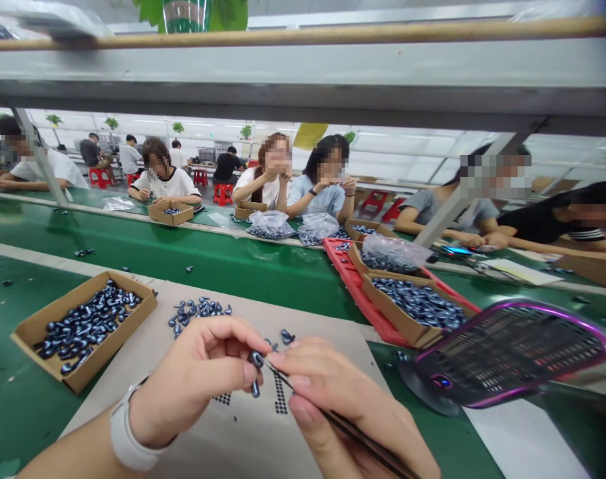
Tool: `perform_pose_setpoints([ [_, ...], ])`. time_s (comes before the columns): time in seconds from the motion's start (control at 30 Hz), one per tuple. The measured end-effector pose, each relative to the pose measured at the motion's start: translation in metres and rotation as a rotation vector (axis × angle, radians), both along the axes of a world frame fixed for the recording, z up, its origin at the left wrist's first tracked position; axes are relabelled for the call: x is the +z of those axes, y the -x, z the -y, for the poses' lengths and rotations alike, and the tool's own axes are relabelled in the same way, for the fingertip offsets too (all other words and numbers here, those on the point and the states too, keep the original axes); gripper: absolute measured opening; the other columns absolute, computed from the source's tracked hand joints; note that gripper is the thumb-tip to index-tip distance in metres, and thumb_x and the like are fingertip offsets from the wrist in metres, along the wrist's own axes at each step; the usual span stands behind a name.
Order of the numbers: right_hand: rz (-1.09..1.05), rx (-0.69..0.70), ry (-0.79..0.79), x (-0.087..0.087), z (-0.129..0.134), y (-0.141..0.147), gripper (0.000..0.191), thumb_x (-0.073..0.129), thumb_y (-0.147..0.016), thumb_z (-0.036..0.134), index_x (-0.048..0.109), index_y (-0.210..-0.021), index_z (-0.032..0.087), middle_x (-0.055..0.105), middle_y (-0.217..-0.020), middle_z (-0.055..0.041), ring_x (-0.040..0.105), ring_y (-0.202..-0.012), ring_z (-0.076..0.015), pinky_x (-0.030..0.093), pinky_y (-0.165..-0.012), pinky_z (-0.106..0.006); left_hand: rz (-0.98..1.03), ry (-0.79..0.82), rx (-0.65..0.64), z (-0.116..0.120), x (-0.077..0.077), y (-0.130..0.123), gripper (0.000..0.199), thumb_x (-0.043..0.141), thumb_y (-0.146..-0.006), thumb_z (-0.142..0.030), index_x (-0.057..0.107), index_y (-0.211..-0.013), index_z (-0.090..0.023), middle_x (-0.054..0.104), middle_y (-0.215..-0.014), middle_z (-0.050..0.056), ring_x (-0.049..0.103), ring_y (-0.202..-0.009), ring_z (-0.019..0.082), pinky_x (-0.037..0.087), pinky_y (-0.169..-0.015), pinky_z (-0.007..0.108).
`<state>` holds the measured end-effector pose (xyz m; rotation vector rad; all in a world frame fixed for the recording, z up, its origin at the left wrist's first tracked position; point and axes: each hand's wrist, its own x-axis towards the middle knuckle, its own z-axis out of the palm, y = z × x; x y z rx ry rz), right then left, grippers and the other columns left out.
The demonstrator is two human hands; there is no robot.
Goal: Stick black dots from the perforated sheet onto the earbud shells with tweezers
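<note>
Between the thumb and fingers of my left hand (207, 372) is a dark blue, glossy earbud (255, 378), its stem pointing down. My right hand (342, 399) grips a pair of dark tweezers (352, 429), whose thin tips touch or nearly touch the earbud's head. Whether the tips hold a small part cannot be made out. Below both hands lies a grey-beige sheet (253, 439) with groups of small black dots (281, 396). Just beyond my fingers, a loose earbud (287, 336) rests on the sheet, and a pile of earbuds (197, 311) lies behind my left hand.
A cardboard box (128, 326) of earbuds stands at left. On the right, a red tray (352, 286) carries more filled boxes, near a purple-rimmed fan (517, 352). A shelf (303, 66) crosses overhead. Co-workers sit across the green bench (263, 273).
</note>
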<state>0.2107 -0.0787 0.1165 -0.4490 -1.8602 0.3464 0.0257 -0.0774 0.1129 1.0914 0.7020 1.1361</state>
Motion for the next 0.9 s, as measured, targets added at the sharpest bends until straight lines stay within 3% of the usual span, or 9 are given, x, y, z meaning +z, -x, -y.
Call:
perform_pose_setpoints([
  [0.27, 0.165, 0.022, -0.051, 0.009, -0.002, -0.006, 0.032, 0.062, -0.082, 0.001, 0.063, -0.106, 0.021, 0.077, -0.098, -0.0092, 0.074, -0.087, -0.0207, 0.06, -0.084, -0.039, -0.007, 0.032, 0.019, -0.003, 0.005, -0.002, 0.017, 0.084, -0.063, -0.016, 0.077, -0.078, -0.019, 0.062, -0.075, 0.001, 0.053, -0.066, 0.01, 0.041, -0.056, 0.019],
  [0.37, 0.134, -0.029, -0.17, 0.0, -0.008, -0.001, 0.022, 0.062, -0.087, 0.009, 0.064, -0.104, 0.023, 0.078, -0.092, -0.0066, 0.075, -0.082, -0.0194, 0.061, -0.081, -0.036, -0.038, 0.051, 0.03, -0.003, 0.004, -0.002, 0.016, 0.083, -0.065, -0.017, 0.078, -0.08, -0.019, 0.064, -0.071, 0.002, 0.054, -0.064, 0.011, 0.042, -0.056, 0.02],
  [0.47, 0.051, -0.032, -0.245, -0.017, -0.011, 0.001, 0.016, 0.06, -0.09, 0.015, 0.065, -0.103, 0.023, 0.078, -0.086, -0.0038, 0.074, -0.073, -0.0161, 0.062, -0.077, -0.032, -0.01, 0.139, 0.043, 0.003, -0.008, -0.002, 0.022, 0.084, -0.064, -0.017, 0.077, -0.084, -0.018, 0.069, -0.074, 0.003, 0.059, -0.068, 0.012, 0.047, -0.061, 0.021],
  [0.63, 0.037, 0.019, 0.105, -0.062, 0.012, -0.001, 0.029, 0.064, -0.082, 0.003, 0.066, -0.104, 0.021, 0.078, -0.094, -0.007, 0.075, -0.089, -0.0208, 0.061, -0.088, -0.038, -0.013, 0.333, 0.064, 0.021, -0.048, -0.005, 0.022, 0.084, -0.062, -0.014, 0.074, -0.081, -0.016, 0.073, -0.076, 0.003, 0.063, -0.071, 0.012, 0.049, -0.067, 0.022],
  [0.73, -0.118, -0.028, 0.299, -0.093, 0.026, 0.003, 0.03, 0.063, -0.082, 0.002, 0.068, -0.103, 0.022, 0.078, -0.098, -0.0058, 0.074, -0.099, -0.0213, 0.06, -0.093, -0.038, -0.051, 0.375, 0.102, 0.025, -0.07, -0.009, 0.02, 0.081, -0.064, -0.015, 0.074, -0.082, -0.015, 0.075, -0.082, 0.005, 0.065, -0.076, 0.014, 0.05, -0.071, 0.024],
  [0.8, -0.227, -0.049, 0.406, -0.109, 0.03, 0.007, 0.028, 0.062, -0.084, 0.004, 0.068, -0.102, 0.024, 0.078, -0.099, -0.0036, 0.073, -0.1, -0.0199, 0.059, -0.095, -0.037, -0.084, 0.373, 0.11, 0.025, -0.08, -0.01, 0.019, 0.08, -0.064, -0.016, 0.073, -0.082, -0.015, 0.075, -0.083, 0.006, 0.065, -0.076, 0.015, 0.051, -0.069, 0.025],
  [0.9, -0.31, -0.017, 0.516, -0.119, 0.029, 0.013, 0.025, 0.061, -0.088, 0.007, 0.069, -0.101, 0.026, 0.078, -0.097, -0.0016, 0.074, -0.098, -0.0188, 0.059, -0.095, -0.038, -0.142, 0.343, 0.108, 0.023, -0.086, -0.009, 0.015, 0.076, -0.069, -0.017, 0.074, -0.083, -0.016, 0.075, -0.081, 0.006, 0.065, -0.072, 0.015, 0.05, -0.064, 0.025],
])
